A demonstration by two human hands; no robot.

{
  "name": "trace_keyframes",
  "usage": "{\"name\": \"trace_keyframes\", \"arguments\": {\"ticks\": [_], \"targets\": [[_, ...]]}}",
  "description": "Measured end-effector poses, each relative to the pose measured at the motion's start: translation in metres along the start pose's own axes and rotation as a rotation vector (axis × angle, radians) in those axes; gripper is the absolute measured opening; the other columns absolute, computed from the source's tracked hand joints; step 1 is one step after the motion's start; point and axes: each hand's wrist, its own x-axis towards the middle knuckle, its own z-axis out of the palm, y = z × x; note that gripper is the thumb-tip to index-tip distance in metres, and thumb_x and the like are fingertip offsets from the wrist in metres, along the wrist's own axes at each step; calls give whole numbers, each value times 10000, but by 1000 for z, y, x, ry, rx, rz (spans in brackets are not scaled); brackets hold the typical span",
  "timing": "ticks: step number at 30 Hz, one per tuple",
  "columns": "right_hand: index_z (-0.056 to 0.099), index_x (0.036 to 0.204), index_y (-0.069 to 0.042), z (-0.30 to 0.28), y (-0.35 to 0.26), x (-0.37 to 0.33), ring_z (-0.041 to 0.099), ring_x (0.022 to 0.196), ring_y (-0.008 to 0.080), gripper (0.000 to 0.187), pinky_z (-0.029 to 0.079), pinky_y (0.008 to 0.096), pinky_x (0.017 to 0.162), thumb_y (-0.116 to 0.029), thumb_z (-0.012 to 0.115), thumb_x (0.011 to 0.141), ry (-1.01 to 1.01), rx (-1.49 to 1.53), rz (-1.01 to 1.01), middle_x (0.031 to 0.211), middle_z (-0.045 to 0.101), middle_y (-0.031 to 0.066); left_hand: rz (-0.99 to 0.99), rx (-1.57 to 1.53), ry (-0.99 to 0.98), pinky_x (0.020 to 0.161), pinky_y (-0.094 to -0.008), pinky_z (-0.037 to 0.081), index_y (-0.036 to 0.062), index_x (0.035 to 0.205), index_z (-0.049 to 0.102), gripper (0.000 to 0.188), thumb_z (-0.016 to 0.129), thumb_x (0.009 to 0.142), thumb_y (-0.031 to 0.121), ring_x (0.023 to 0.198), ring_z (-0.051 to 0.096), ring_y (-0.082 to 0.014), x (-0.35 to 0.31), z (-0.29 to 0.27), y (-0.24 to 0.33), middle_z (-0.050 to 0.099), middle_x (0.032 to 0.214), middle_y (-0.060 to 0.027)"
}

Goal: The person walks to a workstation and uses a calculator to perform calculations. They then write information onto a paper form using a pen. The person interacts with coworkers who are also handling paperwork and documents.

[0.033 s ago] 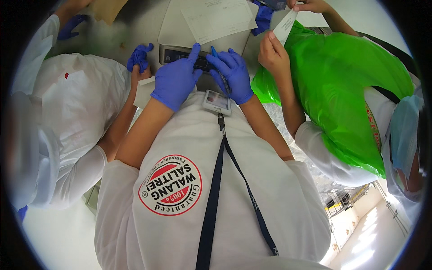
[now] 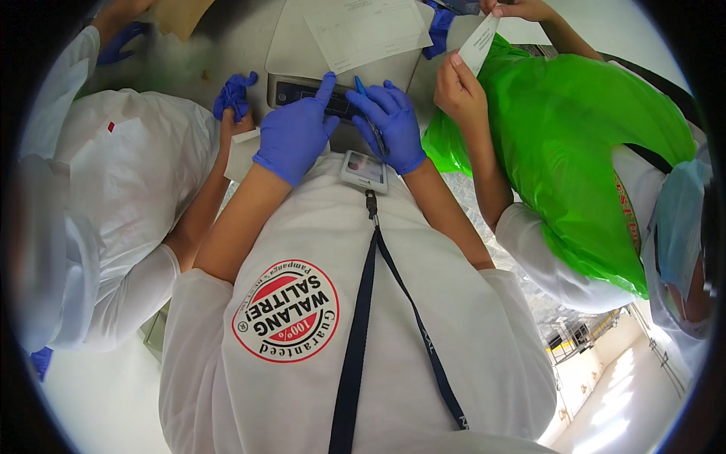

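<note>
My left hand (image 2: pixel 296 138), in a blue glove, is at the front of a digital weighing scale (image 2: pixel 286 47). Its index finger is stretched out over the dark control panel (image 2: pixel 293 94), its thumb stands apart, and nothing shows in it. My right hand (image 2: pixel 399 129), gloved in blue too, is closed around a pen (image 2: pixel 359 85) with a blue end, held slantwise beside the panel. A printed white form (image 2: pixel 370 36) lies on the scale's platform, beyond both hands. An ID card (image 2: pixel 364 171) on a dark lanyard (image 2: pixel 361 318) hangs just below my right hand.
At left, a person in a white apron (image 2: pixel 144 144) holds a crumpled blue glove (image 2: pixel 234 94) near a white paper (image 2: pixel 240 155). At right, a person in a green apron (image 2: pixel 560 144) holds a paper slip (image 2: pixel 478 47). Brown paper (image 2: pixel 180 17) lies at the far left.
</note>
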Motion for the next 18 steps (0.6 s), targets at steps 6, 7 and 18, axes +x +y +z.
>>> {"name": "trace_keyframes", "arguments": {"ticks": [6, 7, 18], "targets": [[583, 1223, -151, 4, -1, 3, 544, 1010, 299, 479, 398, 476, 987, -151, 692, 756, 9, 15, 28, 1095, 590, 88, -2, -12, -26, 631, -413, 525, 200, 1491, 229, 775, 634, 839, 303, 744, 660, -291, 3, 6, -6, 662, 856, -127], [589, 1216, -153, 3, -2, 5, 546, 1005, 295, 464, 401, 470, 977, -154, 690, 763, 6, 15, 25, 1087, 592, 87, -2, -15, -15, 631, -413, 526, 200, 1493, 223, 781, 636, 838, 305, 743, 662, -290, 3, 7, -7, 662, 854, -127], [627, 950, -45, 25, 11, 30, 621, 717, 203, 160, 501, 318, 663, -45, 659, 793, 372, 524, 485, 800, 628, 87, -7, -3, -90, 615, -424, 530, 193, 1503, 189, 830, 656, 822, 287, 698, 663, -312, 14, 5, 6, 663, 848, -138]]}}
